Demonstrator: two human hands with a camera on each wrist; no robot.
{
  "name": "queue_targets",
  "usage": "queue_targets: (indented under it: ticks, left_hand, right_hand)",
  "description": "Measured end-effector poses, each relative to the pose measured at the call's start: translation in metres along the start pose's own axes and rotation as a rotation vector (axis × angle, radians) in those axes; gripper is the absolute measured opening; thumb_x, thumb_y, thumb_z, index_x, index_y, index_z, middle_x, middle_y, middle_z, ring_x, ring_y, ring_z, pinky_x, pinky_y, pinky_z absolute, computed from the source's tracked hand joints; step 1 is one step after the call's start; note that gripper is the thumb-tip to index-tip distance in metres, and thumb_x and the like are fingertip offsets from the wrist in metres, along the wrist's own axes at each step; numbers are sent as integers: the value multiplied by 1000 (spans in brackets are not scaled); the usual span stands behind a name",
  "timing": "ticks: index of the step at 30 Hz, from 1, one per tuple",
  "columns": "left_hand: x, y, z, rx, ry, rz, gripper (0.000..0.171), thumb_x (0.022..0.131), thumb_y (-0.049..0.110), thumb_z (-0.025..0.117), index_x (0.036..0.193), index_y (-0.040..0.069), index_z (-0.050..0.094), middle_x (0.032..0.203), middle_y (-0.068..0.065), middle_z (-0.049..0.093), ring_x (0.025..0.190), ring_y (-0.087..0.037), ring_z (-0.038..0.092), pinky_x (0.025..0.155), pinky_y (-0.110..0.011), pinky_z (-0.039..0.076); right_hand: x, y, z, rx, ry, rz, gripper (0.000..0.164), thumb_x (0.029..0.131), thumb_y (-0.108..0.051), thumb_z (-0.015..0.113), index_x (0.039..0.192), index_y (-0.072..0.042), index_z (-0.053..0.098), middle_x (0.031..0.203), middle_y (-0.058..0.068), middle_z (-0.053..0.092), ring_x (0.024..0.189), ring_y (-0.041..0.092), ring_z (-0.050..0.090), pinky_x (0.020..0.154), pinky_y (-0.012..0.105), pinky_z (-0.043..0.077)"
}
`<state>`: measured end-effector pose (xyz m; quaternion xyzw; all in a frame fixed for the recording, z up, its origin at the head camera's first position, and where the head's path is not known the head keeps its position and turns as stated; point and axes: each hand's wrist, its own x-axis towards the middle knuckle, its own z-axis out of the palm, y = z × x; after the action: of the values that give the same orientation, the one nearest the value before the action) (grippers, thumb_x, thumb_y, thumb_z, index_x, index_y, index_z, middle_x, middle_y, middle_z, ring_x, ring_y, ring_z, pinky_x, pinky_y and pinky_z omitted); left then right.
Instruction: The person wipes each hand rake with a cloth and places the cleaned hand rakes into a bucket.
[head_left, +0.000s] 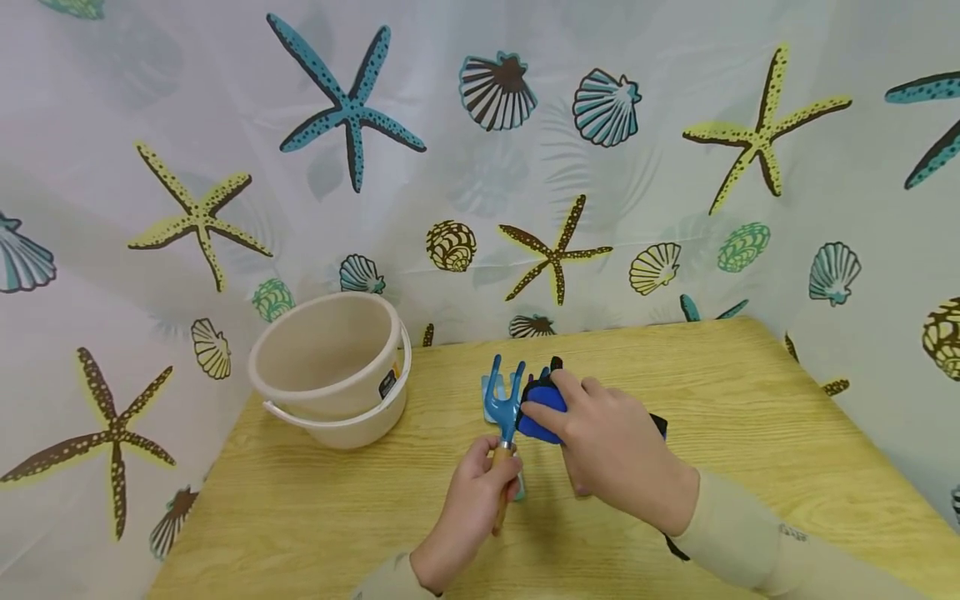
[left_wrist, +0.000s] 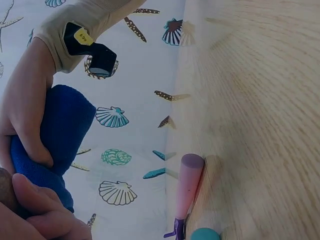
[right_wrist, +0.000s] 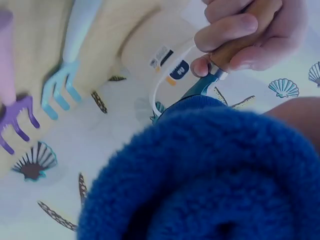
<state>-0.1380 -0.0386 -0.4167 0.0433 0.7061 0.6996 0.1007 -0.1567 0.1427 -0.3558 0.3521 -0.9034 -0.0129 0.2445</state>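
My left hand grips the wooden handle of a blue garden hand fork, its prongs pointing up and away from me. In my right hand is a bunched blue cloth, which lies against the side of the fork's head. Seen from the right wrist, the fluffy cloth hides most of the fork's head. Below the hands on the table lie a light blue hand fork and a purple hand fork with a pink handle.
A white bucket with its handle hanging down stands at the left on the wood-patterned table. Behind the table hangs a pale curtain printed with starfish and shells.
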Motion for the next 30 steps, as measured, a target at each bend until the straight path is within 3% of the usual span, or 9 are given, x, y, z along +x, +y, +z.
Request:
queue_targets:
  ticks: [10, 18, 20, 25, 28, 30]
  left_hand:
    - [-1, 4, 1, 11, -17, -11, 22, 92, 15, 53, 104, -2, 47, 61, -2, 50, 41, -10, 33, 28, -19, 28]
    - [-5, 8, 9, -10, -61, 14, 18, 91, 13, 54, 102, 0, 48, 60, -2, 49, 42, -9, 33, 27, -19, 29]
    - [-4, 8, 10, 9, -45, 15, 19, 91, 15, 55, 102, 0, 49, 61, -2, 50, 42, -9, 35, 27, -19, 31]
    - [-3, 5, 7, 32, -2, -3, 23, 90, 17, 55, 105, 1, 48, 63, -3, 52, 44, -10, 38, 28, -19, 32]
    - [-2, 4, 6, 11, -11, 4, 23, 91, 16, 55, 105, 0, 46, 63, -4, 51, 43, -10, 37, 28, -18, 32]
    - [-2, 3, 6, 1, -17, 12, 22, 92, 15, 54, 105, 0, 46, 64, -5, 51, 42, -10, 36, 28, -18, 32]
  right_hand:
    - [7, -2, -16, -57, 116, 3, 50, 72, -13, 66, 121, -21, 65, 112, 20, 53, 69, 29, 57, 53, 40, 58]
    - [9, -6, 15, -211, 76, -68, 47, 80, -10, 72, 124, -23, 64, 124, 22, 48, 82, 34, 49, 56, 38, 53]
    - [9, -6, 20, -159, 60, -62, 49, 80, -11, 72, 126, -23, 62, 125, 22, 47, 84, 35, 50, 57, 39, 54]
    - [11, 3, 25, 92, 24, -38, 47, 86, -26, 60, 133, -26, 56, 129, 19, 45, 92, 34, 52, 67, 48, 54]
    - [12, 9, 28, 194, 31, -27, 43, 95, -31, 51, 138, -28, 51, 132, 18, 45, 98, 33, 53, 73, 51, 53]
    - [13, 12, 29, 271, 54, -6, 48, 96, -28, 52, 143, -27, 43, 132, 16, 46, 101, 30, 53, 77, 51, 52]
